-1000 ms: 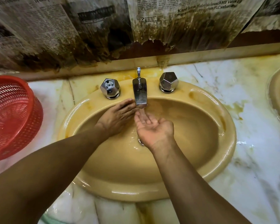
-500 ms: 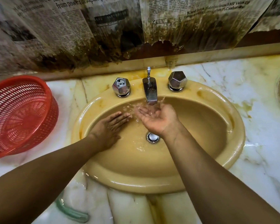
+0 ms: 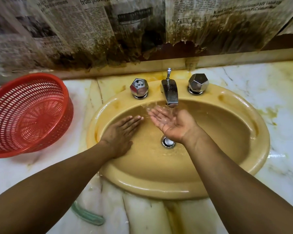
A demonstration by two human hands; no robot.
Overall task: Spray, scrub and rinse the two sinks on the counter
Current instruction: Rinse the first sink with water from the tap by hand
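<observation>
A pale green item (image 3: 88, 215) of unclear kind lies on the marble surface (image 3: 41, 166) at the near edge, at 7 o'clock of the yellow sink (image 3: 159, 190), whose rim is wet. Inside the bowl, the left hand (image 3: 120, 132) lies flat at 9 o'clock of the drain (image 3: 167, 141), fingers straight and together against the wall, judged to be rubbing residue loose. The right hand (image 3: 172, 122) is at 12 o'clock of the drain, palm up and loosely cupped under the spout (image 3: 170, 93), holding nothing, evidently to catch running water and throw it over the bowl; this looks like the rinse step. Two faceted tap handles (image 3: 139, 87) stand at 11 and 1 o'clock on the rim. A red basket (image 3: 24, 115) sits tilted at 9 o'clock of the sink, clear of the splash. Stained newspaper (image 3: 91, 31) covers the wall behind. The second sink is not in view. Against a second ago, the left hand has left the spout and dropped to the bowl wall, the right hand has lifted off the drain, which now shows, and the second sink's rim has left the right edge.
</observation>
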